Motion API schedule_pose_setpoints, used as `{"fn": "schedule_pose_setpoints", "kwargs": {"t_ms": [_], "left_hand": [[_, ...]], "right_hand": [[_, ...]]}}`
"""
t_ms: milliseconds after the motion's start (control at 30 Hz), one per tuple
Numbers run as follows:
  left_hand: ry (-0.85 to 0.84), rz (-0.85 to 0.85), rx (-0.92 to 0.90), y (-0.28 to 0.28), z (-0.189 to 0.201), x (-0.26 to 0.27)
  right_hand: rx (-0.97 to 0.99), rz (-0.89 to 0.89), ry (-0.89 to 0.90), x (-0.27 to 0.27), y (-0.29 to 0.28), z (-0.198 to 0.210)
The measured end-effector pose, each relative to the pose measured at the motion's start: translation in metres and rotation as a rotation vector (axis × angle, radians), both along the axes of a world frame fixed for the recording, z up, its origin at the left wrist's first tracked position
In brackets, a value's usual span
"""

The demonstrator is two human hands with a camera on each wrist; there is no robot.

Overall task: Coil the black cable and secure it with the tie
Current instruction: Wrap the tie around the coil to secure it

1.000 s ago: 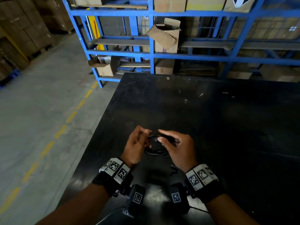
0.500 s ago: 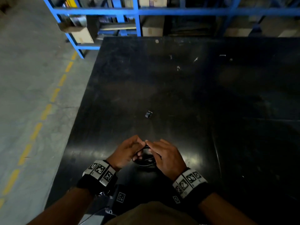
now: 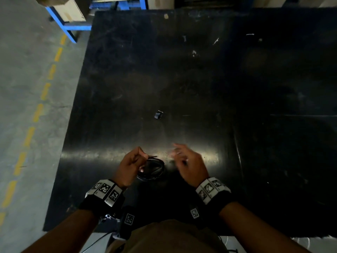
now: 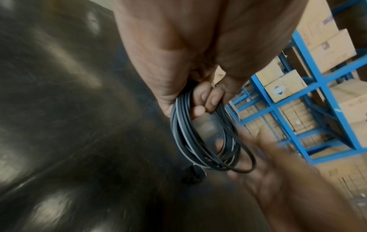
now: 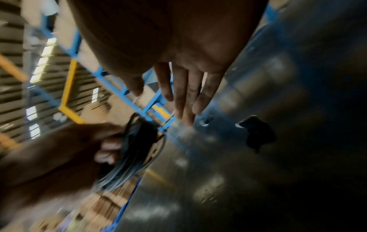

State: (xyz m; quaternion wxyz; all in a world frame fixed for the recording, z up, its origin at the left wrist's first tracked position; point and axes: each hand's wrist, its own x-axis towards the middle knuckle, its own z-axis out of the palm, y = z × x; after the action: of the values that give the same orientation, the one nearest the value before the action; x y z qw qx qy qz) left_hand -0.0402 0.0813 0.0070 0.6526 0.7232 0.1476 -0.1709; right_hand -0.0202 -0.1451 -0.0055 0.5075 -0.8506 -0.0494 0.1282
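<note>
We view a black bench (image 3: 200,84) from above; it fills most of the head view. A grey floor (image 3: 23,106) with a dashed yellow line lies along its left edge. A blue rack (image 3: 69,28) stands at the far left corner of the bench, with cardboard boxes (image 4: 329,47) on its shelves.

Both hands are over the near edge of the bench, left of its middle. We see the left hand (image 3: 130,167) with fingers and thumb curled round one side of the cable (image 3: 153,169). The cable is wound into a small ring of several turns. In the left wrist view its fingertips (image 4: 210,100) pass through the ring, and the rest of the cable (image 4: 206,141) hangs below that grip. A dark plug end (image 4: 193,174) shows just under the coil.

The right hand (image 3: 189,163) is just beside the cable and apart from it. It is blurred in the head view. In the right wrist view its fingers (image 5: 186,94) are straight and spread, and its grip holds nothing.

The tie (image 3: 158,115), a small dark piece, lies flat on the bench. It is near the bench's middle, well apart from both hands, toward the far edge.
</note>
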Motion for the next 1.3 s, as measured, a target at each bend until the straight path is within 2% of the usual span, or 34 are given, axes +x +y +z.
{"fn": "schedule_pose_setpoints", "kwargs": {"t_ms": [67,100,200,400,500,600,733,800,900,967,1100,1300], "left_hand": [[-0.033,0.034,0.018,0.005,0.000,0.003],[-0.049,0.043,0.021,0.006,0.002,0.005],[-0.099,0.043,0.042,0.004,0.007,0.011],[-0.238,0.020,0.136,-0.012,0.029,0.022],[-0.318,0.034,0.196,-0.017,0.041,0.030],[-0.393,0.057,0.259,-0.020,0.050,0.037],[-0.502,0.077,0.312,-0.027,0.069,0.046],[-0.568,0.089,0.347,-0.031,0.080,0.051],[-0.674,0.123,0.393,-0.039,0.096,0.062],[-0.735,0.157,0.415,-0.045,0.107,0.070],[-0.830,0.187,0.464,-0.058,0.132,0.078],[-0.917,0.129,0.504,-0.070,0.150,0.074]], "right_hand": [[-0.154,-0.206,0.088,0.013,-0.016,-0.015],[-0.248,-0.255,0.159,0.019,-0.023,-0.022],[-0.360,-0.229,0.340,0.032,-0.025,-0.046],[-0.444,-0.229,0.341,0.054,0.003,-0.058],[-0.359,-0.237,0.287,0.060,0.007,-0.053],[-0.192,-0.313,0.224,0.064,0.004,-0.036],[0.220,-0.481,0.259,0.066,-0.009,0.003],[0.419,-0.544,0.315,0.066,-0.012,0.035],[0.643,-0.527,0.309,0.061,-0.010,0.081],[0.680,-0.491,0.290,0.057,-0.003,0.105],[0.720,-0.539,0.313,0.051,0.017,0.134],[0.846,-0.601,0.360,0.056,0.042,0.168]]}}
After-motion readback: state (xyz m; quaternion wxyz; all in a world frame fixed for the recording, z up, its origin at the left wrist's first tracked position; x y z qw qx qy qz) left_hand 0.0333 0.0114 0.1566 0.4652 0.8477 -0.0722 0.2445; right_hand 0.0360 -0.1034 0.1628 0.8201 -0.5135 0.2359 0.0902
